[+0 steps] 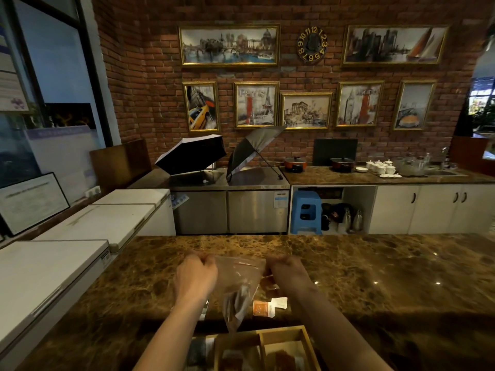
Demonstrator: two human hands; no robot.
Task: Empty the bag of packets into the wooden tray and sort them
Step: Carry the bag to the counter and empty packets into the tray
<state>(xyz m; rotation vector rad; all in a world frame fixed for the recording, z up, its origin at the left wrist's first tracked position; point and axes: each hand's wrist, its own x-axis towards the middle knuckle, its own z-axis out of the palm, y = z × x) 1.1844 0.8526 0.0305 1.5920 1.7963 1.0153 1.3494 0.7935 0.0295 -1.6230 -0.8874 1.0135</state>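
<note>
A clear plastic bag (239,282) hangs between my hands above the marble counter. My left hand (196,274) pinches its left top corner and my right hand (285,267) pinches its right top corner. Several dark packets sit bunched in the bag's lower tip (235,306). Under the tip, at the bottom edge of view, is the wooden tray (306,341) with compartments; packets lie in them. An orange packet (259,308) and a white packet (279,302) lie on the counter just beyond the tray.
The brown marble counter (375,277) stretches wide to the right and far side. White chest freezers (67,253) stand at the left. Beyond are steel cabinets with two open umbrellas (191,153), a blue stool (306,212) and a back counter with pots and cups.
</note>
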